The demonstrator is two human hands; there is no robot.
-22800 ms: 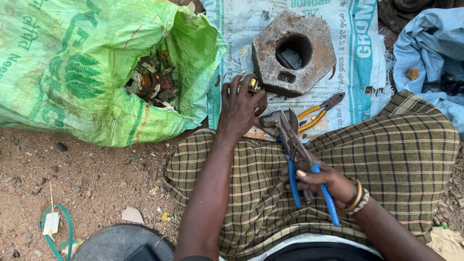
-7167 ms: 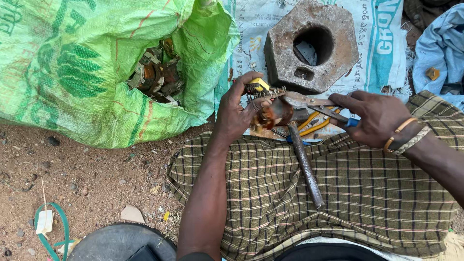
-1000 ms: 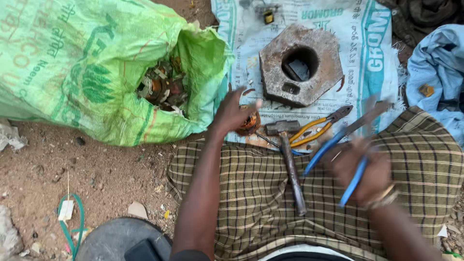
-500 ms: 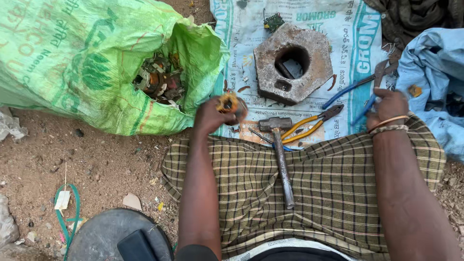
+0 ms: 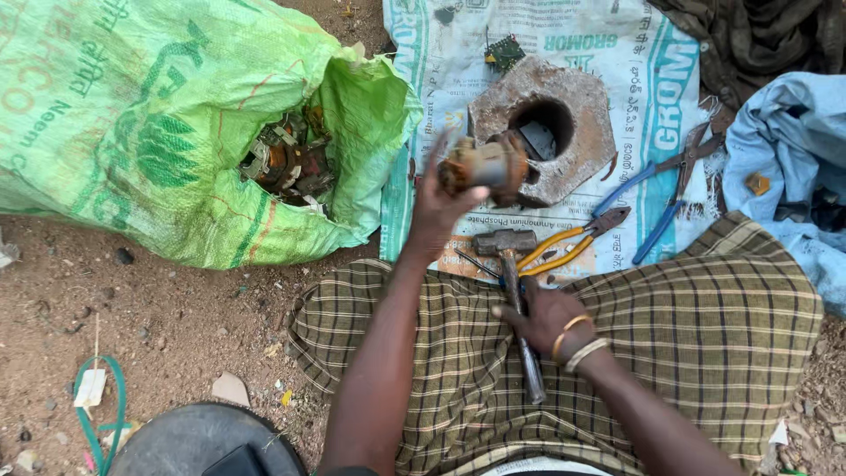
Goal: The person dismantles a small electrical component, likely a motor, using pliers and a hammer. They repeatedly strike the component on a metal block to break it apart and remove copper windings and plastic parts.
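Where it gripped blue pliers (image 5: 670, 189) a moment ago, the right hand (image 5: 539, 319) now closes its fingers on the hammer (image 5: 513, 291); the left hand (image 5: 441, 198) pinches a rusty motor part (image 5: 486, 165), raised beside the block (image 5: 546, 128).

A green woven sack (image 5: 150, 132) lies open at left, beside a flattened white-and-teal printed sack (image 5: 634, 79).

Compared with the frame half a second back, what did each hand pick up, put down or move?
The right hand let go of the blue-handled pliers, now lying on the printed sack, and came back to the lap to take the hammer by its handle. The left hand lifted its rusty motor part toward the hexagonal metal block. Green sack and yellow-handled pliers stayed put.
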